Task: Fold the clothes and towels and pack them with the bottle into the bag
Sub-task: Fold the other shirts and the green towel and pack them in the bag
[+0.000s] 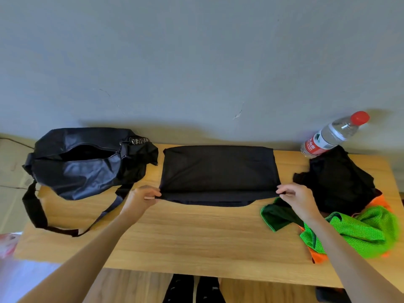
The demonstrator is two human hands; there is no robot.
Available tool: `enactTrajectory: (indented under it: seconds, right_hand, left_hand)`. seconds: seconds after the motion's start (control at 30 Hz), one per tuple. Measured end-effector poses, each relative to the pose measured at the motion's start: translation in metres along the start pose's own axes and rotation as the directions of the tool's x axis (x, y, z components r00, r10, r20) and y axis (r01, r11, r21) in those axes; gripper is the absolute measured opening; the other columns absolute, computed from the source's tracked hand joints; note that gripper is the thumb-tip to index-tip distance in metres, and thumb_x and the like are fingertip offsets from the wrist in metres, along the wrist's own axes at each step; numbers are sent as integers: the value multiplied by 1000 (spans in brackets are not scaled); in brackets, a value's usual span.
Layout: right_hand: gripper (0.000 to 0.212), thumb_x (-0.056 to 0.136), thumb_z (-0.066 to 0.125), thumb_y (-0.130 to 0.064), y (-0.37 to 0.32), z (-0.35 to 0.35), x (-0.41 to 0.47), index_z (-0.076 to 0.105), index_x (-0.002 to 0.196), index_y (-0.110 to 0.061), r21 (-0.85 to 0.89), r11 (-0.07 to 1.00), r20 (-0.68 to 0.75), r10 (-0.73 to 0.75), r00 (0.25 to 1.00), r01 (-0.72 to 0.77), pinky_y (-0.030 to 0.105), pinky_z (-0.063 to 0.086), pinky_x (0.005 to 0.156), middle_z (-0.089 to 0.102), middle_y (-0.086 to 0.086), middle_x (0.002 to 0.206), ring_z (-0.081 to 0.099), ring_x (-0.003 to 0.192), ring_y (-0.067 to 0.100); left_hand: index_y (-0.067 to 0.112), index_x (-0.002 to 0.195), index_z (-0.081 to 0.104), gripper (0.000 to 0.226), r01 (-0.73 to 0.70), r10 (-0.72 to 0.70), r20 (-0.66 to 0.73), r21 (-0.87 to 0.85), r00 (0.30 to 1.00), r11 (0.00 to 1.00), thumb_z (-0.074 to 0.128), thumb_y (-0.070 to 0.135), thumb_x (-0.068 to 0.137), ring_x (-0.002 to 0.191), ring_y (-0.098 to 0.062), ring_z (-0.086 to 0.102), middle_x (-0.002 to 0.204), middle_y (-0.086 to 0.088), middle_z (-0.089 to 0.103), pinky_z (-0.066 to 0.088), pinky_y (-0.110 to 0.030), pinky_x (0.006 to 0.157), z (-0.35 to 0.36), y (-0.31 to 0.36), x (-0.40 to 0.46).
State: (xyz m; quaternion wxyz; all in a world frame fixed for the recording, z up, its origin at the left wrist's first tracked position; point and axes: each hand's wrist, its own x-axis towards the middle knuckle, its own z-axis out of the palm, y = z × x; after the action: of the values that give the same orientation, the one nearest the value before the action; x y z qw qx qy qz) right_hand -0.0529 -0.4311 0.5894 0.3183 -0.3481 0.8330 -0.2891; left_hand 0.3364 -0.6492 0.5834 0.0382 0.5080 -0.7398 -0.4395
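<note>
Left grip [143, 196] and right grip [291, 193] pinch the black garment's [218, 169] near corners; bag [87, 162] left of it, bottle [332, 134] right.

- Wall [196, 62]: plain grey-blue painted surface filling the upper half of the view, with a few small scuffs and 1 chipped spot right of centre.
- Table [185, 237]: light wood top with visible grain, far edge set against the wall.
- Floor [13, 167]: pale surface visible left of the table, with a thin dark cable [15, 142] running across it.
- Light: even and soft, casting faint shadows onto the wall just above the table.
</note>
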Motion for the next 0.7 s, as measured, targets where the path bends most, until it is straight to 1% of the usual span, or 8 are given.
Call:
enactTrajectory:
  seconds: [0.13,0.2,0.3,0.4,0.47,0.53,0.6,0.7]
  right_hand:
    - [26,84,56,12,1,2,0,70,86,-10,-42,999,3,-2,1000,2,17,43,84,67,6,100,59,93,11]
    - [26,86,56,8,-4,1,4,69,86,-14,-85,996,-61,-46,997,41,24,47,84,66,2,96,59,92,13]
    - [18,84,63,0,-15,5,11,67,97,-13,-303,940,-105,-196,975,156,29,45,81,64,4,102,57,102,23]
    - [38,84,67,-10,-29,23,19,59,121,-15,-465,829,59,-323,945,312,33,43,93,56,6,123,49,118,23]
    - [55,85,67,-18,-34,40,26,48,136,-21,-540,736,188,-367,911,408,39,33,107,43,5,142,38,133,25]
    - [68,87,64,-26,-35,56,33,30,146,-28,-599,648,300,-363,882,471,41,14,115,24,3,155,17,144,26]
    - [73,91,58,-32,-30,67,38,13,148,-35,-629,611,363,-316,876,481,42,-2,115,5,-1,159,-1,146,23]
    - [74,94,52,-38,-21,73,38,-2,144,-39,-633,627,365,-276,889,454,45,-8,113,-7,-4,158,-16,143,19]
  left_hand:
    - [28,77,66,29,29,-27,-85,28,996,999,69,0,80,75,-12,60,101,4,60,47,-23,69,5,0,-2]
    - [22,82,67,16,21,-4,-174,96,985,995,67,6,83,70,-10,55,102,5,57,42,-24,64,6,6,-2]
    - [15,100,64,18,-105,152,-190,236,970,966,65,6,85,90,-15,55,107,3,54,43,-25,69,14,21,3]
    - [15,123,57,40,-243,296,-53,443,954,863,65,9,84,119,-22,46,126,-4,50,48,-37,89,37,36,11]
    - [20,140,42,55,-272,302,37,545,953,793,62,16,88,137,-26,29,146,-8,36,37,-46,107,55,48,18]
    - [28,149,18,65,-280,257,131,635,957,719,53,28,94,146,-27,3,158,-6,9,18,-48,116,71,56,27]
    - [33,149,-3,69,-280,194,202,712,960,644,43,37,97,145,-27,-12,157,-3,-12,8,-51,117,81,55,33]
    - [36,142,-19,69,-276,165,221,754,961,596,34,45,98,141,-26,-21,152,-1,-25,1,-52,114,87,38,35]
